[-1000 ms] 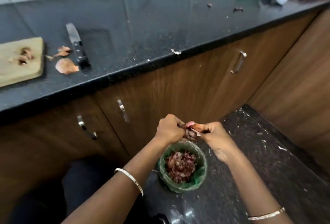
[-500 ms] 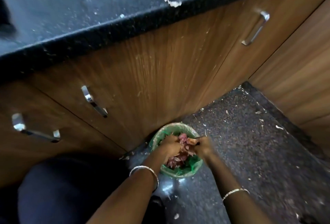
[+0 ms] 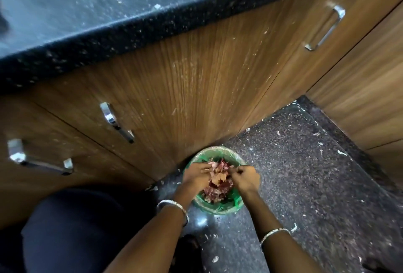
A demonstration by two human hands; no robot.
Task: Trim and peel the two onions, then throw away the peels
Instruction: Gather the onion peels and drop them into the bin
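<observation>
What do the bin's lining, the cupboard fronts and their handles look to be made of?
Lining: thin green plastic bag, glossy and crinkled over the rim. Cupboard fronts: wood-grain board, probably laminate, matte. Handles: polished metal, likely steel, by the bright reflections.

1. 1 view only: head-worn wide-angle camera, facing steeply down past the counter edge and cabinet fronts to the floor.
2. Bin sits low centre, fairly near.
3. Left edge smeared, probably motion blur.
</observation>
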